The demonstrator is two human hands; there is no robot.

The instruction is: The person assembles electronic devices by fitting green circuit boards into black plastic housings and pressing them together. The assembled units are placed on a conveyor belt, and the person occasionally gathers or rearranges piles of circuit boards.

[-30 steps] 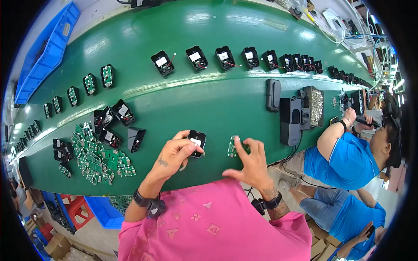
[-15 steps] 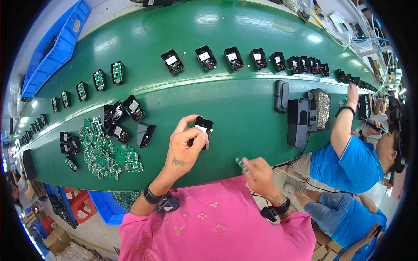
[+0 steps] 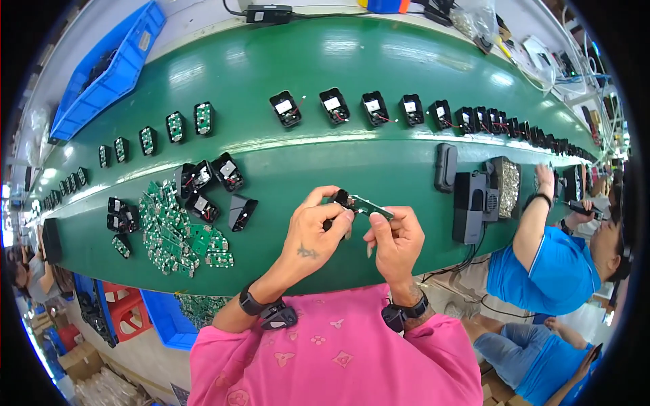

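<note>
Over the green bench, my left hand (image 3: 317,227) grips a small black plastic housing (image 3: 342,197), mostly covered by the fingers. My right hand (image 3: 398,240) pinches a green circuit board (image 3: 372,206) between thumb and fingers. The board slants, its left end right at the housing; whether they touch, I cannot tell. To the left lies a heap of green circuit boards (image 3: 177,233). Around it sit several open black housings (image 3: 227,172) with white blocks and wires inside.
A row of black housings (image 3: 334,106) crosses the bench's far side; those at left hold boards (image 3: 204,118). A blue crate (image 3: 108,74) stands far left. Dark grey devices (image 3: 467,206) and a tray of small metal parts (image 3: 506,187) lie right, beside a co-worker in blue (image 3: 542,264).
My right hand has brought the circuit board up and left to the housing. My left hand and the housing have shifted right in the picture, and the housing has been tilted.
</note>
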